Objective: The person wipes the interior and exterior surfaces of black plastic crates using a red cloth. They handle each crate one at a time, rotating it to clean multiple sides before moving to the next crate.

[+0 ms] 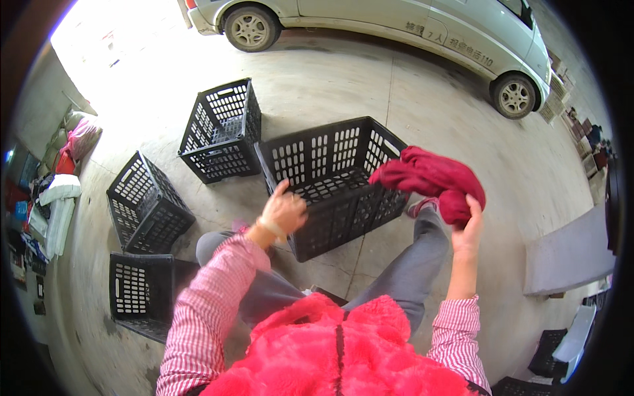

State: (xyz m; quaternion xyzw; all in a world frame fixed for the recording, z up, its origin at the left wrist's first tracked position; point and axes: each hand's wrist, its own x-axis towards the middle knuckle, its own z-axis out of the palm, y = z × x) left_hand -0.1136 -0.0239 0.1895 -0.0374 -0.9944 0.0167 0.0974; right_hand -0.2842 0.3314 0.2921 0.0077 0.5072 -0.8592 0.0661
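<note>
A large black plastic crate (pixel 317 224) with slotted walls stands on the floor between my legs, its inside empty. My left hand (pixel 285 214) is over its near left edge, holding nothing I can see, with the index finger raised apart and the other fingers partly blurred. On the right, my right hand (pixel 467 224) is closed round a bunched dark red cloth (pixel 439 178). One end of the cloth hangs over the crate's right side, and its lower part is gathered in a lump at my fingers.
Three smaller black crates stand to the left: one farther off (pixel 247 129), one in the middle (pixel 155 211) and one nearer (pixel 135 290). A pale van (pixel 376 23) is parked across the far side. Bags and bundles (pixel 63 198) line the left wall. A grey slab-like object (pixel 571 254) is at right.
</note>
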